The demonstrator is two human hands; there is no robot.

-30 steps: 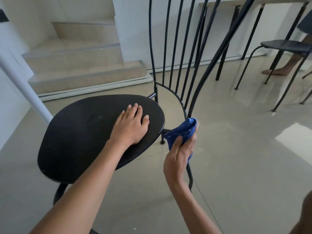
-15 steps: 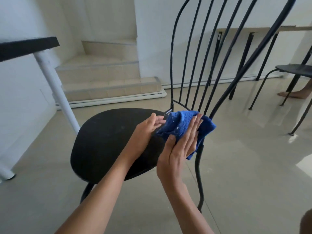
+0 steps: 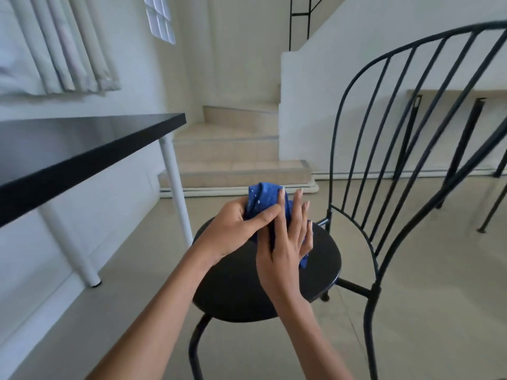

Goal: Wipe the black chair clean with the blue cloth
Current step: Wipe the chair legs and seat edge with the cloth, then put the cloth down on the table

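The black chair [image 3: 318,272] stands in the middle of the head view, its round seat below my hands and its barred metal back rising to the right. Above the seat I hold the blue cloth [image 3: 264,200] bunched between both hands. My left hand [image 3: 233,229] grips the cloth from the left, thumb stretched across it. My right hand [image 3: 286,242] lies flat against the cloth's right side with straight fingers. Most of the cloth is hidden between the hands.
A black tabletop [image 3: 68,152] on white legs [image 3: 177,193] juts in from the left, close to the chair. Tiled steps [image 3: 236,160] rise behind. More dark chair and table legs [image 3: 466,138] stand at the right. Pale floor tiles surround the chair.
My left hand left the seat and took hold of the cloth. Both hands rose above the seat with the cloth between them. The view swung up and left.
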